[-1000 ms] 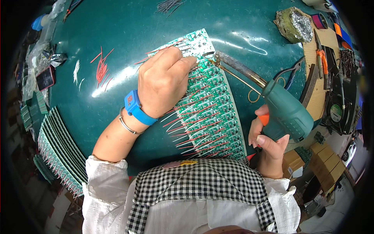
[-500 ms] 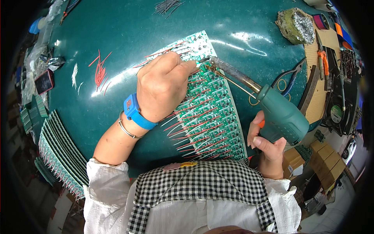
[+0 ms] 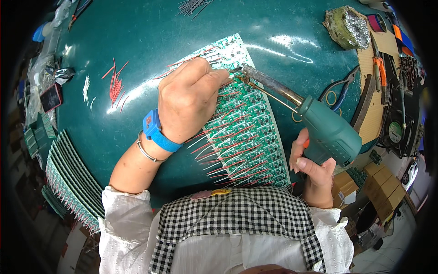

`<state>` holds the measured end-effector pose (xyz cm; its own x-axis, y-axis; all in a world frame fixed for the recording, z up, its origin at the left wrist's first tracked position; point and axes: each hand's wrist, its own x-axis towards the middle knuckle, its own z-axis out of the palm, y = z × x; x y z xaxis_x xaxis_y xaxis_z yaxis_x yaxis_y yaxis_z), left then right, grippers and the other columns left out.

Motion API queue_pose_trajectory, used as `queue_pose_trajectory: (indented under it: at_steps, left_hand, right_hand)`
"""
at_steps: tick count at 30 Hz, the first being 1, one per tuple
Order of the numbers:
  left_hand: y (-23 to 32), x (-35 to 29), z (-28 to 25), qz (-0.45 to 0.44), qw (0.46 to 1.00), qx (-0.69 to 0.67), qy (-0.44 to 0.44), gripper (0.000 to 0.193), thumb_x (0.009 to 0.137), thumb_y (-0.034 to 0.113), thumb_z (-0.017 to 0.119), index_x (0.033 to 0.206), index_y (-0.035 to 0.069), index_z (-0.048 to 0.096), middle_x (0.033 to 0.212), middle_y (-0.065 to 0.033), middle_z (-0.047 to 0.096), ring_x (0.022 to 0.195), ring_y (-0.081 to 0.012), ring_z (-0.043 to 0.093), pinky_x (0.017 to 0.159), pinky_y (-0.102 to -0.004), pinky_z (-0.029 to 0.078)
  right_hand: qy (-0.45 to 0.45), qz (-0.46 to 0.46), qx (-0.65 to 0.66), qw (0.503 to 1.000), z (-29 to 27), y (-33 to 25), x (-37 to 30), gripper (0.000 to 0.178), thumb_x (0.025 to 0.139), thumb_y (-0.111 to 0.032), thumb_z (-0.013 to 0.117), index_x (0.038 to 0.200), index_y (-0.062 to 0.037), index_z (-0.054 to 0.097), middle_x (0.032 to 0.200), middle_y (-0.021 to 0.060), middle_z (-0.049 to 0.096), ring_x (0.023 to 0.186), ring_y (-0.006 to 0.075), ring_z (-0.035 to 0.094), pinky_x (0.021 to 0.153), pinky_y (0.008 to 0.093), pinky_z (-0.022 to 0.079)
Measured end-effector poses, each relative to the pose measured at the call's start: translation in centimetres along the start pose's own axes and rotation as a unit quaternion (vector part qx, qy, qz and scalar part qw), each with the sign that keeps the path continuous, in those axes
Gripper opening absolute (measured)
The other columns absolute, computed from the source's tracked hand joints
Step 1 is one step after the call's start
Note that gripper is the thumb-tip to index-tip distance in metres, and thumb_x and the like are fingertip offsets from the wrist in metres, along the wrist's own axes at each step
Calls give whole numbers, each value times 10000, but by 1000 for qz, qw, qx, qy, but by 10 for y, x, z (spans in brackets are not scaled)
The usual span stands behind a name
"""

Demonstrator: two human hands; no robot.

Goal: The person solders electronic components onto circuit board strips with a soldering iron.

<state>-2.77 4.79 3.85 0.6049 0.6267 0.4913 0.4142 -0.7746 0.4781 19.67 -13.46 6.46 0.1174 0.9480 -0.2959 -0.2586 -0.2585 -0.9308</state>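
Note:
A panel of green circuit boards (image 3: pixel 248 132) lies on the table, with rows of red and white wires sticking out from its left side. Over its upper part, my left hand (image 3: pixel 189 93) is closed in a pinch, fingertips at the boards; what they grip is hidden. My right hand (image 3: pixel 315 166) is wrapped round the handle of a green soldering gun (image 3: pixel 331 130). The gun's metal barrel points up and left, and its tip is just beside my left fingertips, above the boards. Whether the tip touches a board, I cannot tell.
Loose red wires (image 3: pixel 117 89) and white wires (image 3: pixel 86 89) lie left, dark wires (image 3: pixel 193 6) at the far edge. Pliers (image 3: pixel 340 89) and a silvery-faced lump (image 3: pixel 349 28) are at right. Stacked wired boards (image 3: pixel 73 178) stand at lower left, a phone (image 3: pixel 51 97) above them.
Both hands and the soldering gun have shifted very slightly left. The left pinch and the right grip are unchanged.

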Motion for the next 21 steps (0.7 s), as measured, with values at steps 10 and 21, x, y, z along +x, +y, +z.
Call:
queue_pose_trajectory:
  at_steps: [10,21]
  left_hand:
    - [1,1,0,-12,1000,-8,-5,244,628,-67,729,845,42,710,674,-55,529,600,-204,575,529,-316,464]
    - [4,2,-1,-12,1000,5,-8,206,626,-41,705,811,50,689,688,-53,507,625,-225,570,533,-348,473]
  right_hand:
    - [32,-26,76,996,1,0,4,529,760,-127,713,1148,99,433,579,67,497,434,146,481,401,269,428]
    - [7,-34,89,995,-4,-7,4,582,772,-126,678,1222,118,402,574,60,485,422,145,473,394,276,436]
